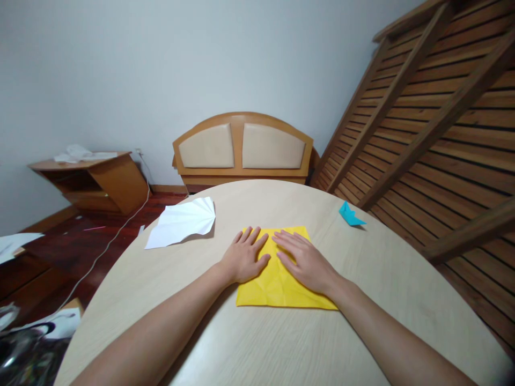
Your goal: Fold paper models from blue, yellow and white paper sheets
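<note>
we press our left hand (244, 259) and right hand (302, 261) flat, fingers spread and gripping nothing, on the creased square yellow paper sheet (277, 287) — early folds made, no shape yet — on the round pale wooden surface (257, 343).

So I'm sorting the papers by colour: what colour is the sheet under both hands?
Yellow: the paper sheet, seen in the head view.

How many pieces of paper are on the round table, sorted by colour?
Yellow paper, flat under both hands: 1
White paper, pleated: 1
Blue paper, folded small: 1
Total: 3
</note>
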`<state>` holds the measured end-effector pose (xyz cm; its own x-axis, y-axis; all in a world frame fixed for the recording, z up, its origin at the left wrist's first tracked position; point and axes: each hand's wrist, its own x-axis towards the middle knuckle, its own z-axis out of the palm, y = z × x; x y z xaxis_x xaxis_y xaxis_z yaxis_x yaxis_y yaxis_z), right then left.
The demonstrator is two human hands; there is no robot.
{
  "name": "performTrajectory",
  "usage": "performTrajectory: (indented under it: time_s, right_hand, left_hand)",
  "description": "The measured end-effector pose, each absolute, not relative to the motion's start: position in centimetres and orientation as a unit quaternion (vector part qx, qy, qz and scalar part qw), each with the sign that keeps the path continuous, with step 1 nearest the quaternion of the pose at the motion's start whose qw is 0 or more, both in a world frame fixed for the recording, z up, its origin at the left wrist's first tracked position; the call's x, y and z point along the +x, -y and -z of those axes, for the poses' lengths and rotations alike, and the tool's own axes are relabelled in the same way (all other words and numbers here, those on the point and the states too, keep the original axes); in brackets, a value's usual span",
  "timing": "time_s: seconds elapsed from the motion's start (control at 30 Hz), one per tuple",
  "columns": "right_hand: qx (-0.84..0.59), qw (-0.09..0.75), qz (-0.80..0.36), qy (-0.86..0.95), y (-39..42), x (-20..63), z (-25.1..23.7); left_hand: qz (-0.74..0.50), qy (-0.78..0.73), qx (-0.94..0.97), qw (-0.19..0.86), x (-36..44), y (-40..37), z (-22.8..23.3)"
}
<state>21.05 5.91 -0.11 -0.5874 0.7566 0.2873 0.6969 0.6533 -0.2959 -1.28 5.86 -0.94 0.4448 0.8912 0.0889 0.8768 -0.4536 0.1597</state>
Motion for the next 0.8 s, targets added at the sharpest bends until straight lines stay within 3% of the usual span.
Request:
performTrajectory:
  time_s: [0.13,0.23,0.43,0.63,0.8]
  right_hand:
    - [-0.427,0.109,-0.123,0.889,-5.7,21.0,0.6]
    - [-0.475,0.094,-0.113,0.868,-6.2,21.8,1.0]
    - [-0.481,0.110,-0.095,0.865,-6.9,22.3,1.3]
    - [-0.500,0.108,-0.082,0.855,-7.8,23.7,1.5]
    - [-0.432,0.189,-0.049,0.880,-6.8,23.3,-0.1]
  left_hand:
    - [-0.076,-0.536,0.840,0.044,-2.2,-6.7,0.9]
    - [-0.090,-0.564,0.821,0.020,-2.7,-7.0,0.6]
    - [-0.120,-0.424,0.896,0.049,-2.2,-5.8,0.2]
    - [-0.080,-0.469,0.876,0.079,-2.3,-5.6,0.8]
    - [-0.077,-0.486,0.868,0.068,-2.3,-5.6,0.7]
